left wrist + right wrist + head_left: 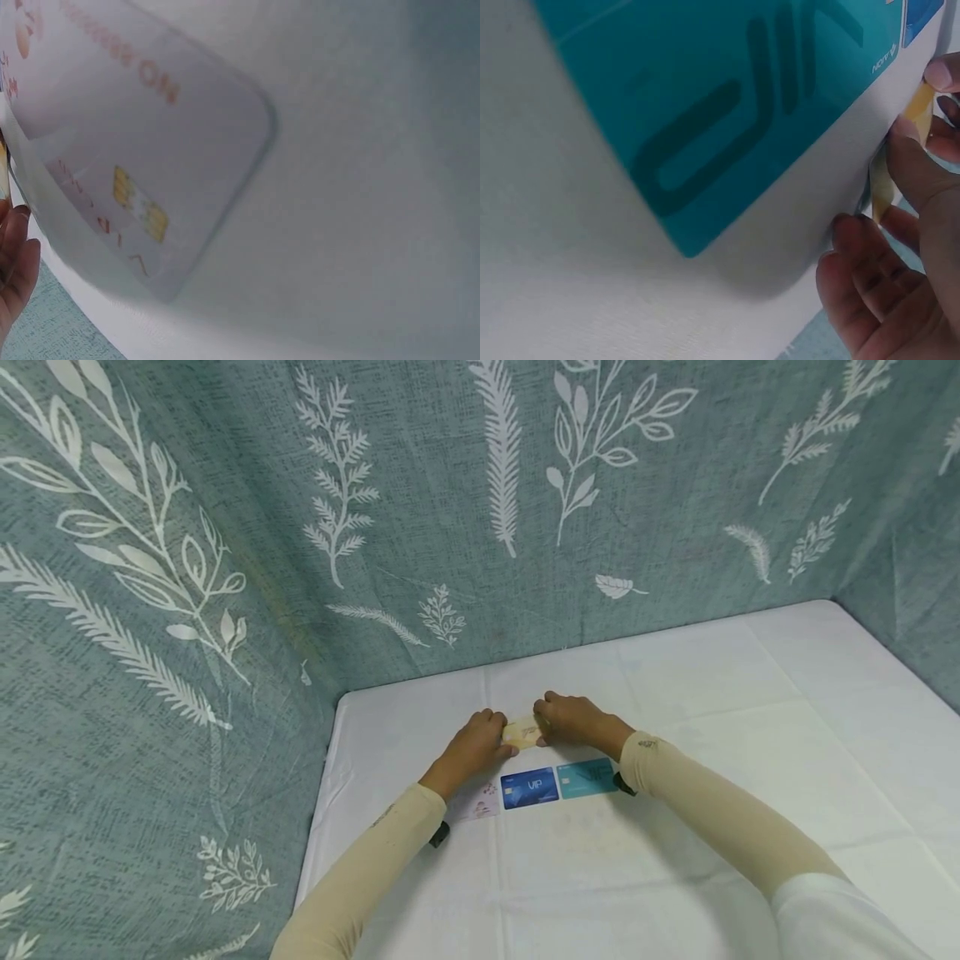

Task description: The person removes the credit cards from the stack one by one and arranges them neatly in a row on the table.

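A yellow and cream card [522,732] is held between both hands just above the white table. My left hand [477,742] pinches its left end, and my right hand [576,722] pinches its right end, thumb on the near side. In the right wrist view the right hand [900,277] grips the yellow card [883,184] between thumb and fingers. Nearer me lie a pale pink card [483,802], a dark blue VIP card [530,787] and a teal VIP card [586,778] in a row. The left forearm partly hides the pink one.
The white tablecloth [720,693] shows creases. A green-blue curtain with white leaf prints [450,510] hangs behind the table and along its left side. Dark wrist-camera pieces [440,834] sit under the sleeves, close to the cards.
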### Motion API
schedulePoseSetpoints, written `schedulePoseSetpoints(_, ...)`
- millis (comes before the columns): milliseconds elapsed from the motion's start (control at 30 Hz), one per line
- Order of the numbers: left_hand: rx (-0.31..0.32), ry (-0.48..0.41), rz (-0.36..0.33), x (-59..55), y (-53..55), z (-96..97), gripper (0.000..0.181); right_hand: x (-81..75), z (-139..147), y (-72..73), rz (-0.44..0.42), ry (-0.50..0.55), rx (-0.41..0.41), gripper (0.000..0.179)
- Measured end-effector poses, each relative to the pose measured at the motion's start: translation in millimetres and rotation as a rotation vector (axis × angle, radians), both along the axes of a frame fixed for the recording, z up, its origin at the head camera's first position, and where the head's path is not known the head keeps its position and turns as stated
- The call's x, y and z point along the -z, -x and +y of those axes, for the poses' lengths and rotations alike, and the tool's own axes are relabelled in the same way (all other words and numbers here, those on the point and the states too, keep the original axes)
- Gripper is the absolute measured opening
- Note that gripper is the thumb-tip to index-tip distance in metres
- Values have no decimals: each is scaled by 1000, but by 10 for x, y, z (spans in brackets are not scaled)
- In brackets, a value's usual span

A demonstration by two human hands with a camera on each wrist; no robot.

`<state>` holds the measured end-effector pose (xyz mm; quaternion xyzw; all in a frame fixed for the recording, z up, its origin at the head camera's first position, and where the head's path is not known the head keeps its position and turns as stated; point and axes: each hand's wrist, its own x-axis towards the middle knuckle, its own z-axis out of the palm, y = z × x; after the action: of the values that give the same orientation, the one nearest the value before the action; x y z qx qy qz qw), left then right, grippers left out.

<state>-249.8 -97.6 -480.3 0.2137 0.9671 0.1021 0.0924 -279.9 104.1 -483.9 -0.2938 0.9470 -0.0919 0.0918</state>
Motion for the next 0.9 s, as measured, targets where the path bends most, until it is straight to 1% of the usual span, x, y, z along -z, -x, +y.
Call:
schedulePoseSetpoints(100,20,7,4,8,1,-8,52,31,15,3,-5,27,2,54)
schedulePoseSetpoints(300,37,-7,7,35,14,-22,54,74,44,9,-7,64,-3,53)
schedulePoseSetpoints(500,60,-22,31,35,20,-24,52,33,65,-33,-38,127,0,52)
schedulePoseSetpoints(600,66,-21,45,21,11,-23,52,22,70,-46,-39,131,1,53)
schedulePoseSetpoints(733,75,-5,71,4,-5,-18,50,26,80,-50,-32,141,-1,55)
schedulePoseSetpoints(900,84,35,103,-6,-20,-13,49,29,83,-52,-36,148,1,56)
